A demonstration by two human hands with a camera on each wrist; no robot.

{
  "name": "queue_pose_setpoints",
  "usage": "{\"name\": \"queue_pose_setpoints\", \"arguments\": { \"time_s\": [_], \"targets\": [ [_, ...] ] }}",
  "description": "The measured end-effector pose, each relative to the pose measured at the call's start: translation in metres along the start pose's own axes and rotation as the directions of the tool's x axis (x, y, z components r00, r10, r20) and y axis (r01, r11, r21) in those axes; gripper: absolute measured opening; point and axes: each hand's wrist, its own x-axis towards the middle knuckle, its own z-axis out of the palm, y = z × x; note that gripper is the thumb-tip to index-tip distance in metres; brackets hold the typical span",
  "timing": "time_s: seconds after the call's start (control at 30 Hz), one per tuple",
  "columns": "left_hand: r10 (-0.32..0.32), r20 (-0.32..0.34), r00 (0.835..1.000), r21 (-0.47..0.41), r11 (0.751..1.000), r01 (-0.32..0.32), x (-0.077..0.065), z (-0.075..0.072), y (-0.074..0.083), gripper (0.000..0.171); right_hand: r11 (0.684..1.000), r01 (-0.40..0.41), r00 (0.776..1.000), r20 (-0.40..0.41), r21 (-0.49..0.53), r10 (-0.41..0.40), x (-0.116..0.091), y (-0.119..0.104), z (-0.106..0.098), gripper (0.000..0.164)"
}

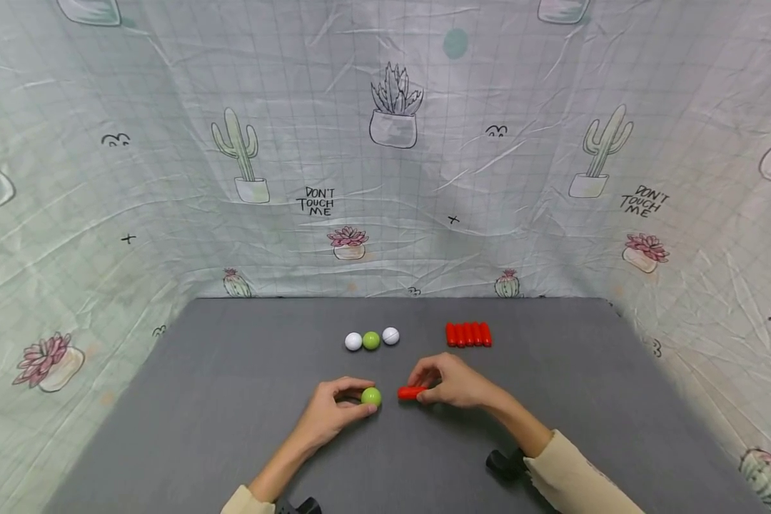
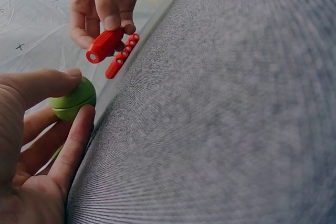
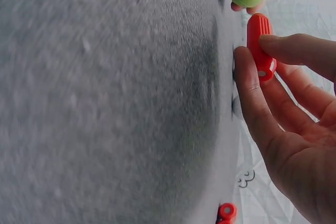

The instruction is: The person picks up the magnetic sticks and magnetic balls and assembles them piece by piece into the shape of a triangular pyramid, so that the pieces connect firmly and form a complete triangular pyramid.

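Observation:
Between the thumb and fingers of my left hand (image 1: 330, 415) is a green ball (image 1: 371, 397); the left wrist view shows a seam running round this ball (image 2: 74, 100). Facing it, my right hand (image 1: 452, 382) pinches a red rod (image 1: 412, 392), its free end pointing left at the ball with a small gap between them. Ridges run along the red rod (image 3: 259, 45), and a pale round spot marks its end. Both hands are low over the middle of the grey tabletop (image 1: 263, 371).
Behind the hands a white ball (image 1: 353, 342), a second green ball (image 1: 371, 340) and another white ball (image 1: 390, 335) stand in a row. To their right several red rods (image 1: 468, 334) lie side by side. A printed cloth (image 1: 424, 171) hangs behind the table.

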Motion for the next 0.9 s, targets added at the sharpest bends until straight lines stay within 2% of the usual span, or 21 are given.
{"name": "queue_pose_setpoints", "arguments": {
  "time_s": [0.3,0.9],
  "targets": [
    [-0.027,0.016,1.0,0.004,1.0,0.027,0.0,0.0,0.0,0.044,1.0,0.006,1.0,0.007,0.015,-0.006,0.005,-0.002,0.011,0.019],
    [0.038,0.061,0.997,0.013,0.999,-0.039,0.001,0.002,0.0,0.039,0.997,0.001,0.999,0.043,0.081,-0.004,0.008,-0.005,0.018,0.021]
  ]
}}
